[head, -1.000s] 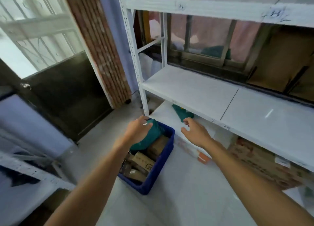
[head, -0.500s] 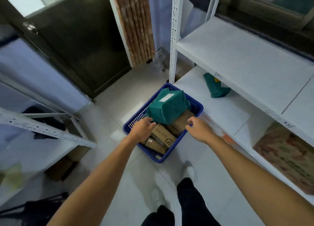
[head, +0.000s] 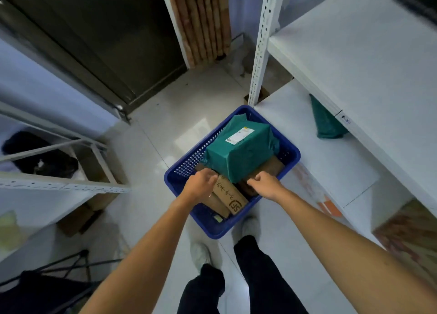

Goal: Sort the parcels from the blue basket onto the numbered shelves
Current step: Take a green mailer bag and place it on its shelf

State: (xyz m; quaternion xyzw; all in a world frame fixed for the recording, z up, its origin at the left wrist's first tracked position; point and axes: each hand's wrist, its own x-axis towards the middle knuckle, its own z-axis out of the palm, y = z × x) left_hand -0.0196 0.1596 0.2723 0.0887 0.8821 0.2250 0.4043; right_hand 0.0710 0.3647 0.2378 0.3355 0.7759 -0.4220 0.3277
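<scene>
**Over the blue basket: a two-handed lift of the top parcel to be set up**

On the floor just beside the lower shelf (head: 307, 167) stands the blue basket (head: 186, 167). The left hand (head: 201, 183) and right hand (head: 266, 183) are held at the near bottom corners of the green parcel (head: 238, 155), one at each side. The fingers of both are curled and mostly hidden behind the backs of the hands, so it cannot be told whether the wrapping is gripped.

For a sound lift, the fingers are best worked beneath the parcel rather than pinched on the loose wrapping, which would probably stretch or slip. The parcel should be raised level, with its white label (head: 240, 136) kept uppermost for matching to a shelf number.

Within the basket, the green parcel lies on top, toward the far end. Brown cardboard boxes are packed under it. One marked SF (head: 230, 196) is seen between the hands, another (head: 272, 167) at the right. A green bag (head: 327, 122) lies on the lower shelf, apart from the basket.
</scene>
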